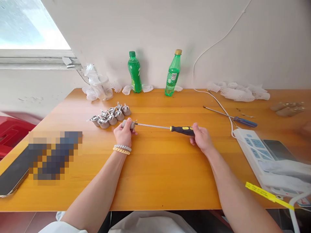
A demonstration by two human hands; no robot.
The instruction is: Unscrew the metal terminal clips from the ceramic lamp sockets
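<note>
Lamp socket (128,124), gripped in the closed left hand (123,134) above the desk (155,174), meets the tip of the screwdriver (167,128) whose handle the right hand (201,137) clasps: a terminal screw is seemingly being driven, needing steady coaxial turning.

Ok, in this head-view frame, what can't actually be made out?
- Where the screwdriver tip meets the small grey part: too small, and the left hand wraps it.
- Pixelated block: blurred over whatever lies there.
- Phone: cut by the left edge.
- Power strip: runs off the right edge.
- Things at far right: smeared.
</note>
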